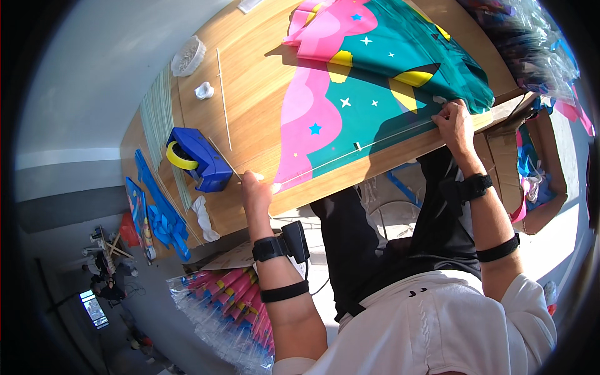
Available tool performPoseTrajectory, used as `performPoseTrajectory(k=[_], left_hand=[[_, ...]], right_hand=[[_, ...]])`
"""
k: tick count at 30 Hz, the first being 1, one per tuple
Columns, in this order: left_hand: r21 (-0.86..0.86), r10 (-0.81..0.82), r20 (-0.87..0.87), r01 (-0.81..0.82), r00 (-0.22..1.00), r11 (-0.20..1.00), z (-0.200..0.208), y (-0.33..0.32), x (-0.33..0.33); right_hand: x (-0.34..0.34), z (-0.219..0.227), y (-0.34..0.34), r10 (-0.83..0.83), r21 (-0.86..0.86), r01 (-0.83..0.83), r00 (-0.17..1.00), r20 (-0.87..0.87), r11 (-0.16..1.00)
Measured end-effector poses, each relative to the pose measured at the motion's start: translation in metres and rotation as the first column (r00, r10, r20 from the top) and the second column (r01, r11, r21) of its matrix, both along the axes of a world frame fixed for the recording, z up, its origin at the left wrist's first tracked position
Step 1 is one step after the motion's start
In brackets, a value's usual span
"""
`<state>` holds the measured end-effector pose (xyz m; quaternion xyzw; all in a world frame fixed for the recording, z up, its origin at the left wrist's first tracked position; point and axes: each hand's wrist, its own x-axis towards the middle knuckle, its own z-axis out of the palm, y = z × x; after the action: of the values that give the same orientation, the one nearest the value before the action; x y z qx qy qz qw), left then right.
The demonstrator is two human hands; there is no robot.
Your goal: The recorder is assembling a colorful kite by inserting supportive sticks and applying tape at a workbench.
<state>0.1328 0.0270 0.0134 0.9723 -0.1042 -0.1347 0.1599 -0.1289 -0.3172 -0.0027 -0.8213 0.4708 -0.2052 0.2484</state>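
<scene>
A pink and teal kite sheet [350, 115], printed with stars and yellow shapes, lies on the wooden table and is bunched up at its far right. Along its near edge runs a thin pale rod [322, 165] with a small black clip [357, 146]. My right hand [455, 122] is closed, pinching the right end of that edge. By the sheet's left corner, my left hand [255, 192] is closed at the table edge; its fingertips are partly hidden, so I cannot make out what they hold. Another thin stick [224, 156] slants toward it from the tape dispenser.
The blue tape dispenser [212, 169] with yellow tape stands left of my left hand. Beyond it are a bundle of pale rods [159, 106], a white bowl [189, 56] and blue ribbons [164, 219]. Cardboard boxes [547, 206] and plastic-wrapped packs [228, 300] flank the table.
</scene>
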Motion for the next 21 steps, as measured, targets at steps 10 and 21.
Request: performPoseTrajectory(k=[10,21], left_hand=[[-0.238,0.215,-0.245,-0.274,0.945,0.932,-0.009,0.011,0.001],[-0.405,0.189,-0.08,-0.205,0.979,0.891,-0.003,0.009,-0.015]], right_hand=[[-0.004,0.002,-0.002,-0.059,0.003,0.059,0.997,-0.048,0.998],[-0.018,-0.009,-0.009,0.027,0.012,-0.029,0.994,0.107,1.0]])
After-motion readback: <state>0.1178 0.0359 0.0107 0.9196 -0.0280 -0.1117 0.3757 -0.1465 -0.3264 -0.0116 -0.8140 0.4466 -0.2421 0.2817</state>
